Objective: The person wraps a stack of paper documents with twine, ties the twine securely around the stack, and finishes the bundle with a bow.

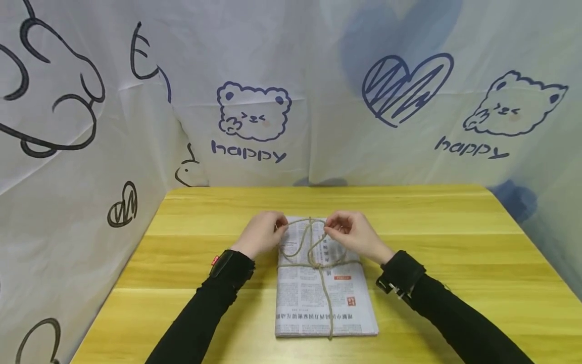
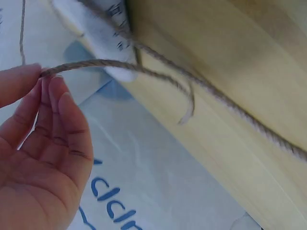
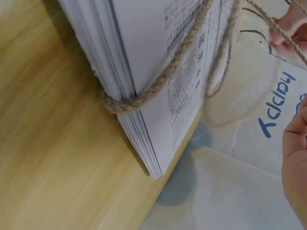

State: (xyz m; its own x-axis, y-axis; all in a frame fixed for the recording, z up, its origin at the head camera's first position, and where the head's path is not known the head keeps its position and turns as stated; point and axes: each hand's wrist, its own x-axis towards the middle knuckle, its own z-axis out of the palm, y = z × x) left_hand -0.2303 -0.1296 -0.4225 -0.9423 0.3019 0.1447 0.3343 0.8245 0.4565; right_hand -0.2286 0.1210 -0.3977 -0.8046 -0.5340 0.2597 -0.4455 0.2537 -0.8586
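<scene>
A flat stack of folded newspapers (image 1: 302,298) lies on the wooden table, with brown twine (image 1: 318,266) wrapped around it both ways and crossing on top. Loose loops of the twine spread over the stack's far half. At the far left corner, my left hand (image 1: 260,235) pinches the twine between thumb and fingertips; a short free end (image 2: 184,117) hangs from it in the left wrist view. My right hand (image 1: 356,235) pinches another part of the twine above the far right corner. Only part of the right hand (image 3: 296,153) shows at the right wrist view's edge.
The yellow wood-grain table (image 1: 204,313) extends around the stack on all sides. White cloth (image 1: 327,126) with blue drawings and lettering hangs behind the table and along its sides. Dark bands circle both wrists over black sleeves.
</scene>
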